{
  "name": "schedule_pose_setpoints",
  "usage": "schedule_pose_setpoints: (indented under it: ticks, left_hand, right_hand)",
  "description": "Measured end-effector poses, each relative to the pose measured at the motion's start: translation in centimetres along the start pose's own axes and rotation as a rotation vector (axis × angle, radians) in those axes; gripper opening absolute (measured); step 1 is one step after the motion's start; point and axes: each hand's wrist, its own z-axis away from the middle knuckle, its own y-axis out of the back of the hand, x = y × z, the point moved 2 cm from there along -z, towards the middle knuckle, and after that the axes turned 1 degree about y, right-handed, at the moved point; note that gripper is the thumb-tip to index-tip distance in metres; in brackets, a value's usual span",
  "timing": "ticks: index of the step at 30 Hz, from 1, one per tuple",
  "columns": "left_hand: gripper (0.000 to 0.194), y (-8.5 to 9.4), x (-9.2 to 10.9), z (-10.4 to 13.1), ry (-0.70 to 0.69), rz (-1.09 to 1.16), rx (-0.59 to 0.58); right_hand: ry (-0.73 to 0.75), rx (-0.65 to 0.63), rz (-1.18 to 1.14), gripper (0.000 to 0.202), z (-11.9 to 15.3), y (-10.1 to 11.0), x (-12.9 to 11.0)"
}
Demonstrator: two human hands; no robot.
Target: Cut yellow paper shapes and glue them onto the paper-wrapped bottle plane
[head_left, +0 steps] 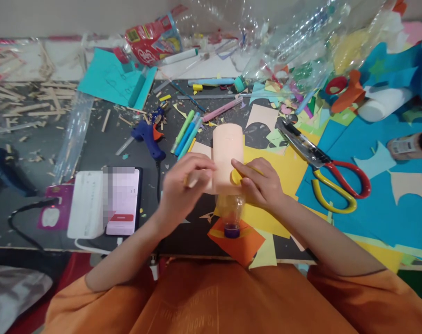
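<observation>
A plastic bottle [231, 208] with a purple cap lies with its cap toward me, its body wrapped in peach paper [228, 144]. My right hand [263, 183] is at the wrap's right side, its fingers closed on a small rounded yellow paper piece [236, 176] against the peach surface. On the left side, my left hand [186, 185] has its fingers curled together near the wrap's edge. Motion smears those fingertips, and whatever they pinch cannot be made out. Orange paper [237, 246] lies beneath the cap.
Large scissors [324, 162] with red and yellow handles rest at right on coloured paper. Left are a blue glue gun [148, 139], a phone [124, 199] and a white power bank [86, 204]. Markers [186, 134] lie ahead, with plastic bottles [301, 41] and wood sticks [33, 104] behind.
</observation>
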Motion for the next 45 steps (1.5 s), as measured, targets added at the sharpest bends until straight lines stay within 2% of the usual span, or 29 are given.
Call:
schedule_pose_setpoints:
  ticks: [3,6,9,12,14,16,19,25,31,37,42,45]
  left_hand:
    - [0.010,-2.2,0.1,0.0,-0.221,-0.239,-0.068]
    - [0.018,-3.2,-0.5,0.0,-0.378,-0.381,-0.055]
    - [0.019,-3.6,-1.1,0.1,-0.434,-0.457,-0.043]
    - [0.020,-3.9,-1.6,0.3,-0.443,-0.472,-0.027]
    - [0.021,-4.0,-1.9,0.3,-0.452,-0.471,0.005]
    - [0.023,-4.0,-2.1,0.2,-0.453,-0.474,0.038]
    - [0.028,-3.8,-2.6,-0.1,-0.415,-0.484,0.067]
    - [0.032,-3.6,-3.4,-0.4,-0.290,-0.469,0.069]
    - [0.030,-4.2,-3.1,0.4,-0.356,-0.401,0.079]
    - [0.033,-4.6,-2.2,1.2,-0.420,-0.429,0.062]
    - [0.022,-4.0,-1.8,1.2,-0.500,-0.326,0.042]
    - [0.022,-3.7,-1.7,1.0,-0.518,-0.281,0.028]
  right_hand:
    - [-0.091,0.030,-0.004,0.045,0.0,0.2,0.2]
    - [-0.326,0.092,0.003,0.039,0.1,0.7,1.3]
    - [-0.531,0.228,-0.046,0.040,0.4,0.9,3.2]
    - [-0.621,0.313,-0.183,0.026,0.8,0.5,4.6]
    - [-0.637,0.356,-0.237,0.015,0.9,0.3,5.1]
    - [-0.640,0.376,-0.267,0.014,0.8,0.2,5.1]
    - [-0.663,0.352,-0.326,0.015,0.6,0.2,4.7]
    - [-0.721,0.313,-0.379,0.004,0.2,0.4,3.7]
    - [-0.771,0.332,-0.379,0.012,0.0,0.4,3.6]
    - [-0.789,0.213,-0.410,0.016,-0.3,0.1,2.2]
    - [-0.782,0.148,-0.424,0.013,-0.5,0.1,1.3]
    - [-0.783,0.111,-0.438,0.009,-0.5,0.2,1.1]
